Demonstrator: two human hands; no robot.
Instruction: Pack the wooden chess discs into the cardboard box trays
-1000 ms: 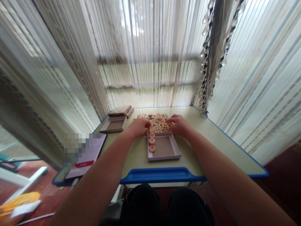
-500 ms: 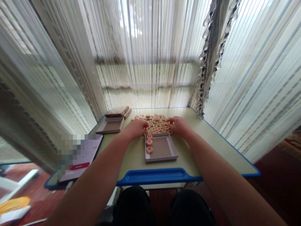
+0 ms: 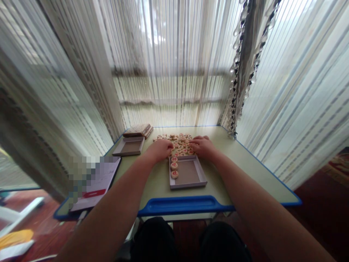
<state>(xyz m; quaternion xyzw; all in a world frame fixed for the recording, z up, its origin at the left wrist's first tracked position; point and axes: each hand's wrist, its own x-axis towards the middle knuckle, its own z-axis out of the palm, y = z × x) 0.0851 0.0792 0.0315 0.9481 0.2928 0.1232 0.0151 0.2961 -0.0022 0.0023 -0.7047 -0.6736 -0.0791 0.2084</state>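
Round, pale wooden game pieces, each a thick disc marked with a character, some red and some dark, lie in a crowded cluster on a pale green desk with a blue rim, in the middle of its width and reaching toward the far edge. Most lie flat and close together, and a few seem to overlap. Between the cluster and the near edge sits a shallow, square, grey-lilac tray; three pieces with red characters stand in a column along its left wall. Both bare forearms stretch forward from the near edge, one on each side of the tray. The left hand is at the cluster's left side, knuckles up, its fingers curled inward with the tips close together; whether they grip a piece cannot be told. The right hand is at the opposite side, palm down, fingers reaching loosely over the outer pieces; any hold there is hidden too. Toward the far left corner are a second tray and a folded brown item; a tablet-like device lies at the near left corner.
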